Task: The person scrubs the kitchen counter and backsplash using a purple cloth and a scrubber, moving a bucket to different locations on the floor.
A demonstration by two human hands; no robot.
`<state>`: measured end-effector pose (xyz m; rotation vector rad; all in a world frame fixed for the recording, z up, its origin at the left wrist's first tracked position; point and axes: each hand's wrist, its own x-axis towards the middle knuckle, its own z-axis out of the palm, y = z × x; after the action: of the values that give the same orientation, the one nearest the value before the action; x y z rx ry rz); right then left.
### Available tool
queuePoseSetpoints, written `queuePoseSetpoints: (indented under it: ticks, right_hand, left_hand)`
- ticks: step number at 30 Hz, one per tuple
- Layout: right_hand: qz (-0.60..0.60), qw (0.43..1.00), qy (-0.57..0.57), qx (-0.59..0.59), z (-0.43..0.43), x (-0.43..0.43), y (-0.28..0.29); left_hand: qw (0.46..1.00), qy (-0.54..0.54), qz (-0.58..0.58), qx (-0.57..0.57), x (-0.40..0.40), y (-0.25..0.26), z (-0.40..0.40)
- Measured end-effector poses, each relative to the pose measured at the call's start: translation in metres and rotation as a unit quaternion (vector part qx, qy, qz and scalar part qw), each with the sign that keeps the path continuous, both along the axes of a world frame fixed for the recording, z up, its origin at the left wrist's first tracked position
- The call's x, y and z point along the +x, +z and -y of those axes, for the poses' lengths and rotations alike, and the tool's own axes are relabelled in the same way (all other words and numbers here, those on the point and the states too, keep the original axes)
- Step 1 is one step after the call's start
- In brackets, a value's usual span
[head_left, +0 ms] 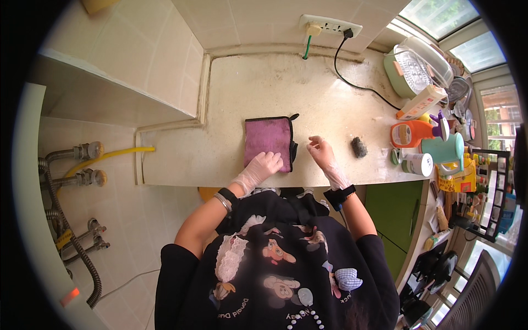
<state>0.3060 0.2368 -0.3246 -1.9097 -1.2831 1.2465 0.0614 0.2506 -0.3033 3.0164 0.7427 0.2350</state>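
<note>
On the pale countertop (181, 154) lies a folded purple cloth (268, 138) with black edging and a small loop at its upper right corner. My left hand (265, 166), in a clear plastic glove, rests on the cloth's lower part with its fingers bent; whether it pinches the fabric cannot be told. To the right of the cloth is my right hand (322, 154), gloved too, just over the counter, fingers partly curled and nothing visible in them. A dark scouring pad (359, 147) sits on the counter beyond that hand.
At the right stand an orange spray bottle (412, 133), a white-lidded container (418, 164), a turquoise pitcher (445, 152), a carton (423, 102) and a green dish box (398, 78). A black cord (350, 84) crosses the counter from the wall socket (333, 28). A wall juts out at the left.
</note>
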Motion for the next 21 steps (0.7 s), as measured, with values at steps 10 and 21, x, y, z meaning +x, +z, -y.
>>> queuePoseSetpoints:
  ticks: [10,21]
  right_hand:
    - [0.200,0.868,0.370,0.265,0.010,-0.052,0.035]
    - [0.193,0.864,0.347,0.309,0.016,-0.048,0.022]
  left_hand:
    - [0.995,0.094,0.005,0.014,-0.009,-0.006,0.010]
    - [0.982,0.139,0.100,-0.082,-0.042,0.003,0.008]
